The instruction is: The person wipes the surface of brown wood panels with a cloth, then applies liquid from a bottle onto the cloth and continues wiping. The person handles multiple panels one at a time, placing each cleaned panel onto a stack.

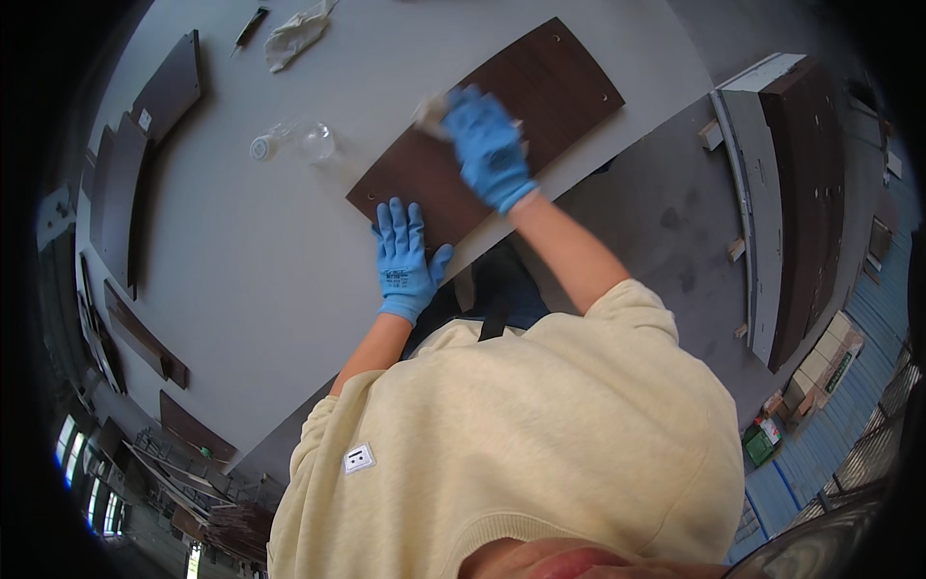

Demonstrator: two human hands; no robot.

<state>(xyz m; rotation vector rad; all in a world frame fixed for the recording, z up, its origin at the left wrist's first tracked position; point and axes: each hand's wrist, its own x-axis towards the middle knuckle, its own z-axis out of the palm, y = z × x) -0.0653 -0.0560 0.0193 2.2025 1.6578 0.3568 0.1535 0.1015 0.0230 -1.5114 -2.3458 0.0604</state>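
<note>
A dark brown wood-grain panel [535,87] with small holes near its corners lies at a slant on the pale worktable [289,239]. My left hand [405,257], in a blue glove, rests flat on the panel's near left end with its fingers spread a little. My right hand [492,148], gloved alike and blurred, is over the panel's middle and grips a whitish cloth [432,116], which shows at its fingertips near the far edge. Left of the panel, a clear plastic bottle [318,142] with a white cap lies on its side.
A crumpled cream cloth [295,36] and a dark-handled tool [252,29] lie at the far side. Curved brown boards [119,195] line the table's left. A stack of large panels [803,210] stands right, beyond the floor, with wooden blocks beside it.
</note>
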